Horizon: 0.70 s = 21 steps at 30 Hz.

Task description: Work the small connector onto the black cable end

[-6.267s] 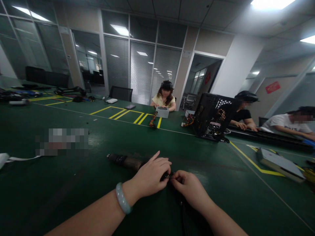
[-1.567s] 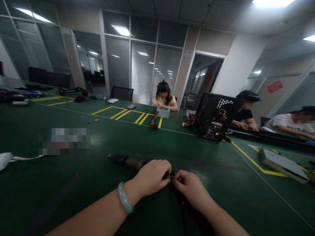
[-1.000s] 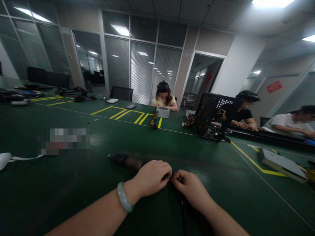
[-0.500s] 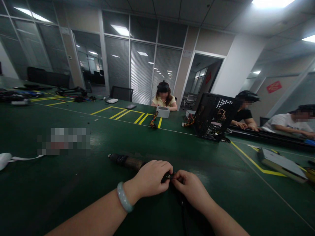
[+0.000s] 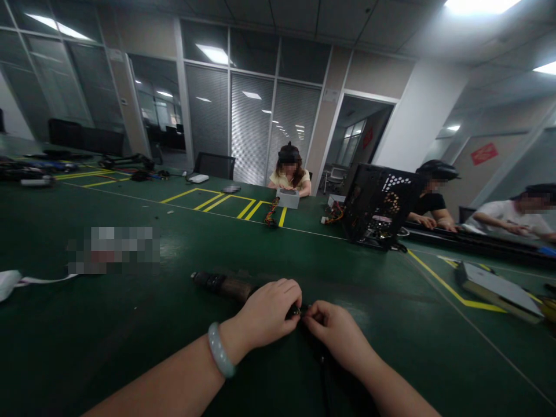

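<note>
On the green table lies a dark cylindrical tool (image 5: 223,285), its metal tip pointing left. My left hand (image 5: 273,313), with a pale bangle (image 5: 220,351) at the wrist, is closed round a small black piece (image 5: 293,311) at the tool's right end. Just right of it, my right hand (image 5: 336,330) pinches something dark and thin whose shape is mostly hidden by the fingers. The fingertips of both hands nearly meet. A black cable (image 5: 324,376) runs down toward the table's near edge below my right hand.
A black computer case (image 5: 380,205) stands at the back right. Beyond the table sits a person (image 5: 290,174) behind a grey power supply (image 5: 287,198). Two more people work at the right, near a flat grey box (image 5: 499,289). Cables (image 5: 26,169) lie far left.
My left hand has shifted very slightly up and left. My right hand stays almost where it was.
</note>
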### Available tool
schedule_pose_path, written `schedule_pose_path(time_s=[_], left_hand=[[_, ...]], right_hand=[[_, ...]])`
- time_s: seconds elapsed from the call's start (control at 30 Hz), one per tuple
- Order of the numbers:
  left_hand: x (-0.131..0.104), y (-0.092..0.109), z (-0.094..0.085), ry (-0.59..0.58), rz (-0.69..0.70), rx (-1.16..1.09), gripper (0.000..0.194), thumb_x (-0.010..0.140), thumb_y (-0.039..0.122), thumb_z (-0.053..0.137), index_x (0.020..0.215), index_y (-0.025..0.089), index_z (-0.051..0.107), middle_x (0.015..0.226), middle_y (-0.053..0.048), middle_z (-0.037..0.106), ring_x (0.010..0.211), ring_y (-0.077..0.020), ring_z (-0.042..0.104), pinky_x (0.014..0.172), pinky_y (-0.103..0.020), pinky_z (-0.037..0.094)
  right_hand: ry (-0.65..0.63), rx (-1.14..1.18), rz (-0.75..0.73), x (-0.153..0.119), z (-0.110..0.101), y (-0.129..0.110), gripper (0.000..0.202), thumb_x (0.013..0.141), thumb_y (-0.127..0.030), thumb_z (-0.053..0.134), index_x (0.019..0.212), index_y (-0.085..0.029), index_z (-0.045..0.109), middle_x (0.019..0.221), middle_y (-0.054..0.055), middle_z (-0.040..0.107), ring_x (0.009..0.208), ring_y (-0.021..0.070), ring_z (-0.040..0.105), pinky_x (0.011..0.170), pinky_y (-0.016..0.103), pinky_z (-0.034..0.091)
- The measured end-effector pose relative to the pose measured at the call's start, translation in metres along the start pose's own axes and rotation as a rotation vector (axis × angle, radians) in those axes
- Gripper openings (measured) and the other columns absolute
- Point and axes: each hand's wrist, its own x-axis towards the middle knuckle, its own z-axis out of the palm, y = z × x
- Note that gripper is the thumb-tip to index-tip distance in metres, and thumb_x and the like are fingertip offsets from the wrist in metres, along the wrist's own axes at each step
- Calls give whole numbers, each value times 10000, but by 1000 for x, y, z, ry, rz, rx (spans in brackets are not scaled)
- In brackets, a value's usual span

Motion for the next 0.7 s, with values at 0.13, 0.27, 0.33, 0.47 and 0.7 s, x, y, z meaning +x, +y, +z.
schedule_pose_path(time_s=[0.13,0.27,0.33,0.47,0.7], left_hand=[[0,-1,2,14,23,-16,142,806,196,639,909,210,541,1042,-22,598,989,-213,560,877,-357,433],[0,-2,2,3,23,-13,123,813,189,631,903,205,549,1052,-30,604,999,-214,567,886,-356,437],[0,-2,2,0,28,-16,118,816,182,624,907,206,552,1054,-30,607,1003,-214,568,893,-357,437],[-1,-1,1,-3,32,-19,112,817,170,610,912,203,559,1052,-37,614,1000,-222,574,885,-366,444],[0,-1,0,-18,42,-21,135,804,149,608,914,212,561,1049,-24,620,999,-213,578,896,-361,445]], right_hand=[[3,7,3,0,0,0,104,838,-258,582,802,-188,650,726,-9,683,661,135,618,585,209,383],[-10,12,15,-1,0,1,114,841,-272,582,812,-190,656,729,-4,690,660,141,624,578,213,385],[-11,7,15,-1,0,1,116,842,-273,578,813,-194,658,730,-6,691,655,140,624,577,215,384],[0,-3,9,-1,-1,0,109,835,-267,582,801,-194,657,720,-8,688,654,141,624,577,221,380],[1,17,7,-1,-1,-1,115,837,-277,584,807,-193,657,717,-8,683,653,141,620,578,218,384]])
